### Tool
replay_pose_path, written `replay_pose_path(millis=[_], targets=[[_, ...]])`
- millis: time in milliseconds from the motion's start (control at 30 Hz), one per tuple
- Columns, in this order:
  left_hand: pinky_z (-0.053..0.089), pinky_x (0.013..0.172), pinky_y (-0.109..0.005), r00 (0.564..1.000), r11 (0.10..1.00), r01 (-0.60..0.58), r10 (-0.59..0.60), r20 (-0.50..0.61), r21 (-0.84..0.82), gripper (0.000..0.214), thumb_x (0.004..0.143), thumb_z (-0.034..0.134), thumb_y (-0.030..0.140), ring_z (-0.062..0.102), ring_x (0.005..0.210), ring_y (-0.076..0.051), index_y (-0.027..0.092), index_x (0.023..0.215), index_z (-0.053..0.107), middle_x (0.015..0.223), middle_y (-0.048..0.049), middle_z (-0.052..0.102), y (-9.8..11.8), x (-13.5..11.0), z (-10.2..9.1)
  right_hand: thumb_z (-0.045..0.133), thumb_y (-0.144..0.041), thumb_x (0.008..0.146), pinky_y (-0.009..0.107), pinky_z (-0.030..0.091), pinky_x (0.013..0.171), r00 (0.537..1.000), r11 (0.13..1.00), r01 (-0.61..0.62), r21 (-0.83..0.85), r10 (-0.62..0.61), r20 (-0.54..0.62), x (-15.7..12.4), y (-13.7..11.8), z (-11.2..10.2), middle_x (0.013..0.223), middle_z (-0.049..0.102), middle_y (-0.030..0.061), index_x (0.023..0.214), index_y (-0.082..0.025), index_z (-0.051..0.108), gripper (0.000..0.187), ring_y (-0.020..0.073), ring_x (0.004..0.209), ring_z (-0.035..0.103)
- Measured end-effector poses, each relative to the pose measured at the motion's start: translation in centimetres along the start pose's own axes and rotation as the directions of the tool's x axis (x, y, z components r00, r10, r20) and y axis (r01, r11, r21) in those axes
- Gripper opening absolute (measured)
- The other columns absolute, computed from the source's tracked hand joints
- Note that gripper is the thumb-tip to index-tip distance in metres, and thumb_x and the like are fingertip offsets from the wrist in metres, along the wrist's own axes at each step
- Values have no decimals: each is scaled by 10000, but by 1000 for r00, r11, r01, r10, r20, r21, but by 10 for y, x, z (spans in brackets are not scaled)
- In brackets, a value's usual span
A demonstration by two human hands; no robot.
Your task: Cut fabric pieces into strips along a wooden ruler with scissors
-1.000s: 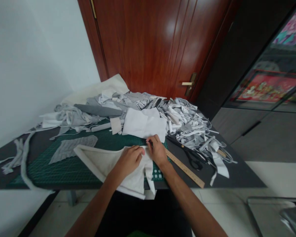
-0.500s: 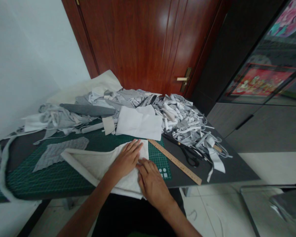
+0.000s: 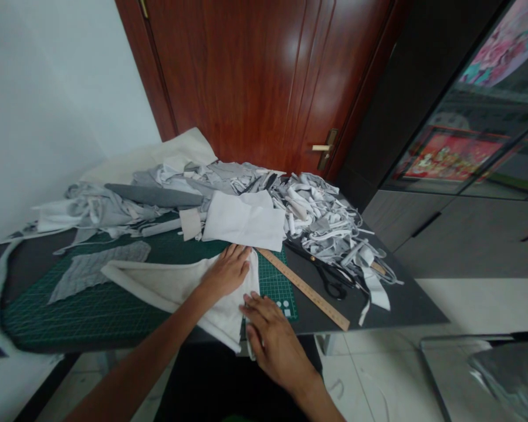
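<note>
A cream-white piece of cloth (image 3: 180,281) lies on the green cutting mat (image 3: 92,319), its pointed end to the left and its near edge at the table's front. My left hand (image 3: 226,271) rests flat on the cloth near its far right corner, fingers stretched out and pointing away. Along the right edge of the cloth lies my right hand (image 3: 275,334), fingers stretched and slightly bent on the fabric. A narrow part of the cloth shows beneath the right thumb. Just right of the hands, a wooden ruler (image 3: 308,290) lies at a slant.
Black scissors (image 3: 323,268) lie beyond the ruler. A folded white cloth (image 3: 246,220) sits behind the hands, before piled grey and white scraps (image 3: 321,205). A grey fabric piece (image 3: 101,269) lies on the mat's left. A wooden door (image 3: 237,88) stands behind.
My right hand has moved slightly nearer to me along the cloth's right edge, and that edge now looks folded. My left hand has shifted a little toward the far corner.
</note>
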State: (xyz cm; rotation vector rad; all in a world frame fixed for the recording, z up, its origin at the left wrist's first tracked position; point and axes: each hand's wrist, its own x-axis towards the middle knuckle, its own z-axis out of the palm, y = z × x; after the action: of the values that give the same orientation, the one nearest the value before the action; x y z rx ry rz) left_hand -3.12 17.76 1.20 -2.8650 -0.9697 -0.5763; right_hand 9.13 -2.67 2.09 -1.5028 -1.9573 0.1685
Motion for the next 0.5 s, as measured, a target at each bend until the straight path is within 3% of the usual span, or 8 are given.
replay_pose_path(millis=[67, 133, 233, 367, 500], targets=[[394, 1177, -479, 999, 1000, 5, -4, -39, 28, 470, 1022, 404, 254, 428, 1411, -324, 109, 1429, 586, 1440, -178, 564, 4, -2, -5, 492, -148, 1006, 454, 470, 1125, 995, 998, -68, -17, 67, -78, -7, 13, -13, 1325, 665, 104, 1283, -196, 641, 318, 242, 1291, 578], [404, 1148, -510, 998, 998, 20, -16, -67, 61, 444, 1001, 451, 246, 426, 1379, -356, 119, 1391, 621, 1439, -196, 529, 10, -3, -12, 469, -167, 1018, 479, 501, 1043, 960, 970, -209, -123, 180, -217, -16, 32, -27, 1264, 653, 129, 1259, -187, 637, 295, 274, 1199, 592], [446, 1053, -538, 997, 996, 44, -39, -71, 83, 404, 959, 523, 235, 491, 1231, -371, 143, 1322, 675, 1329, -201, 551, 16, -1, -21, 491, -216, 1017, 528, 499, 962, 909, 860, -373, -349, 262, -325, -28, 60, -47, 1306, 609, 176, 1321, -158, 614, 333, 342, 1165, 557], [484, 953, -500, 1000, 999, 9, -9, -3, -32, 409, 962, 508, 220, 544, 1065, -329, 164, 1325, 688, 1032, -139, 605, 13, 4, -22, 516, -168, 1002, 452, 502, 853, 934, 766, -352, -537, 321, -155, -31, 77, -61, 1128, 663, 143, 1297, -184, 657, 328, 313, 1004, 596], [507, 955, -421, 995, 964, -95, 99, 6, -250, 430, 992, 453, 188, 564, 1025, -262, 187, 1370, 658, 990, -90, 614, 3, 6, -13, 529, -116, 947, 450, 506, 919, 948, 778, -286, -560, 316, -44, -29, 74, -66, 1047, 683, 151, 1263, -123, 654, 340, 311, 1004, 634]])
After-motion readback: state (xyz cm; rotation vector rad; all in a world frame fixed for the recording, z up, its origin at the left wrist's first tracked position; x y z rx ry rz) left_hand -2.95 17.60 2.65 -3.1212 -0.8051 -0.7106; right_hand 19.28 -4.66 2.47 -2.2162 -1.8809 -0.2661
